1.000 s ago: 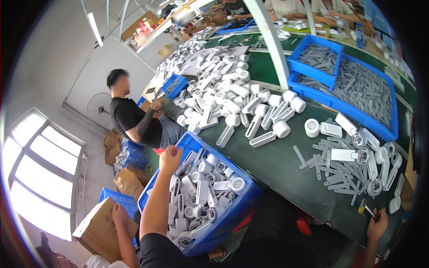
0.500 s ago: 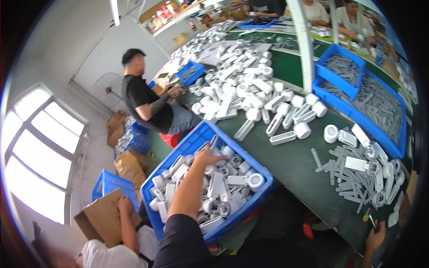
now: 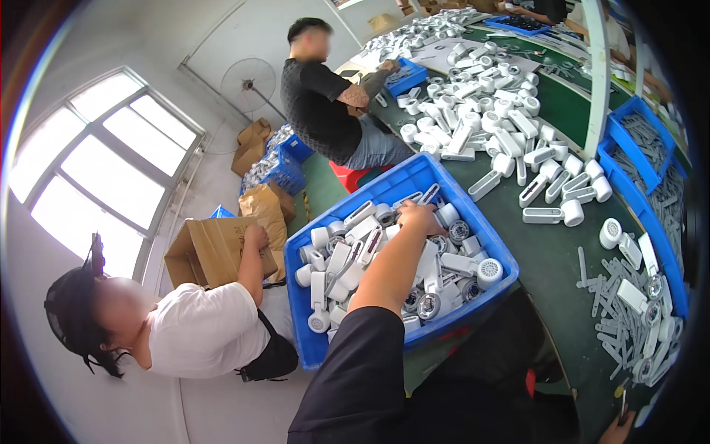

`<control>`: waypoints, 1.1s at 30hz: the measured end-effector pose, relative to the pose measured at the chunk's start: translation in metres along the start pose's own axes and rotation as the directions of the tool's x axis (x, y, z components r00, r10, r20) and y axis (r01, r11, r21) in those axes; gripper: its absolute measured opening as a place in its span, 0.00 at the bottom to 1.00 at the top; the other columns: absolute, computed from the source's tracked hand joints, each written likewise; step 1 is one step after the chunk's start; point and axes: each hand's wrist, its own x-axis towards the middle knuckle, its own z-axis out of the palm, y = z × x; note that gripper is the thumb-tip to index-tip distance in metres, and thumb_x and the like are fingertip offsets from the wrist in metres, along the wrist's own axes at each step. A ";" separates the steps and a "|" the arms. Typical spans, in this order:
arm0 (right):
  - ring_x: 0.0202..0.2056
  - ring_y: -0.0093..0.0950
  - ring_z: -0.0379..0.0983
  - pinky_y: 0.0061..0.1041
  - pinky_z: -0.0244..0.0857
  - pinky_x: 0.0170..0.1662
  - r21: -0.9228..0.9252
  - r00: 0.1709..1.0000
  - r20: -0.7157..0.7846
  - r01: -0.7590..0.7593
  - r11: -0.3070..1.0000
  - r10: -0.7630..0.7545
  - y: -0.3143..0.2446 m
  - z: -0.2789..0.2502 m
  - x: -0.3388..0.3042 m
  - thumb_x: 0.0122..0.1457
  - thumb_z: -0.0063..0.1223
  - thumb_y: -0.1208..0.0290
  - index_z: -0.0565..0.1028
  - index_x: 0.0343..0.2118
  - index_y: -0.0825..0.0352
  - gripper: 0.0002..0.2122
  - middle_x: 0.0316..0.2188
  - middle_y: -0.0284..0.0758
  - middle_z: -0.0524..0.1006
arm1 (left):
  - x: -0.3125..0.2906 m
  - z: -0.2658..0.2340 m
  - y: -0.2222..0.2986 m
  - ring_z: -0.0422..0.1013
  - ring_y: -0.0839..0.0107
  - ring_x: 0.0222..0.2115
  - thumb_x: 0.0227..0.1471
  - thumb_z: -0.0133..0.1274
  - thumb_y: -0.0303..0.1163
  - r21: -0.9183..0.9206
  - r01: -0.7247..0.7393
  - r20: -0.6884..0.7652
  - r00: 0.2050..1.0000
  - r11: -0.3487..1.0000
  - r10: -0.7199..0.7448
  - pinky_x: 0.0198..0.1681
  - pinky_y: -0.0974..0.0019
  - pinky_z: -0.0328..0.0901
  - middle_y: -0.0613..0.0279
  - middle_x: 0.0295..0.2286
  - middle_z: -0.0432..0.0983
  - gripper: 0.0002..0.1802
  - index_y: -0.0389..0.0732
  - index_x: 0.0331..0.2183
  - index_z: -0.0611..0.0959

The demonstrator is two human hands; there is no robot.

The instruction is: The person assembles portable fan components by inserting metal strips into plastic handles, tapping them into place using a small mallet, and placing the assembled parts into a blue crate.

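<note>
Deep in the blue crate [image 3: 484,302], my left hand [image 3: 418,218] rests on a heap of white handheld fan bodies [image 3: 347,270], with round heads and slotted handles. Its thumb stands apart from the other fingers, and the fingertips are partly hidden among the pieces. No lifted piece shows in it. At the lower right rim, my right hand [image 3: 616,431] is closed around a slim tool [image 3: 623,403] with a thin metallic end; its kind is unclear. Beside that hand lie grey strips [image 3: 614,318] and several fan bodies [image 3: 632,296] on the green table [image 3: 547,274].
More white fan bodies [image 3: 473,122] are piled along the table's far part. Blue trays of grey strips [image 3: 669,200] stand at the right by a white post [image 3: 597,81]. One person [image 3: 325,103] sits beyond the crate; another [image 3: 214,325], at the left, holds a cardboard box [image 3: 211,251].
The view has swung left, so the crate and table appear further right. My left hand remains among the fan bodies in the crate. My right hand now shows only at the lower rim.
</note>
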 end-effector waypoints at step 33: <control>0.33 0.49 0.81 0.51 0.70 0.38 0.037 0.996 -0.059 0.066 0.997 -0.063 -0.007 -0.016 -0.010 0.62 0.66 0.56 0.83 0.39 0.59 0.13 0.34 0.44 0.85 | -0.005 0.006 0.000 0.72 0.46 0.62 0.28 0.74 0.78 0.250 -0.053 -0.236 0.965 0.967 0.114 0.63 0.43 0.65 0.42 0.62 0.72 0.80 0.52 0.75 0.57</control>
